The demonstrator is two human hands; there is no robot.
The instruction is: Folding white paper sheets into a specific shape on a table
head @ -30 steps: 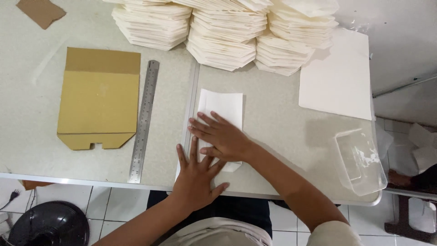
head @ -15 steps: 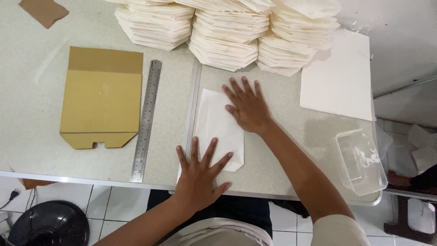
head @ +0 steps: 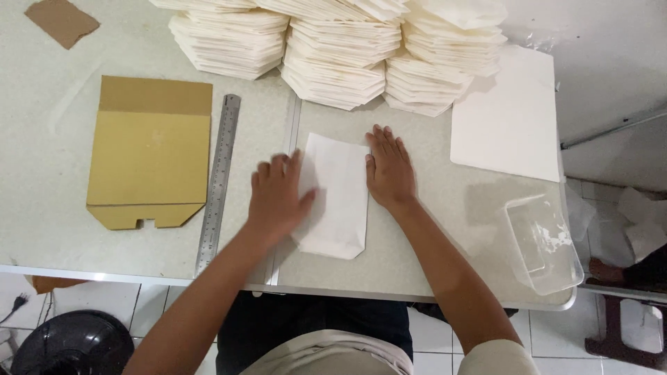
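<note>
Both hands lie flat and open, gripping nothing: the left hand (head: pixel 278 198) and right hand (head: pixel 389 167) press opposite edges of the white paper bag (head: pixel 337 198) between them. Uneven pressure could skew or crease it.

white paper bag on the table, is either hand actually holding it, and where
Neither grips it. The left hand presses flat on the white paper bag's left edge, the right hand on its right edge.

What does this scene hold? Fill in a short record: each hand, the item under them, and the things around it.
Left hand: flat on the left edge of the white paper bag
Right hand: flat on the bag's right edge
Ruler: metal, left of the bag
Cardboard template: left of the ruler
Stacks of folded bags: behind
Plastic tub: clear, at the table's right corner
</note>
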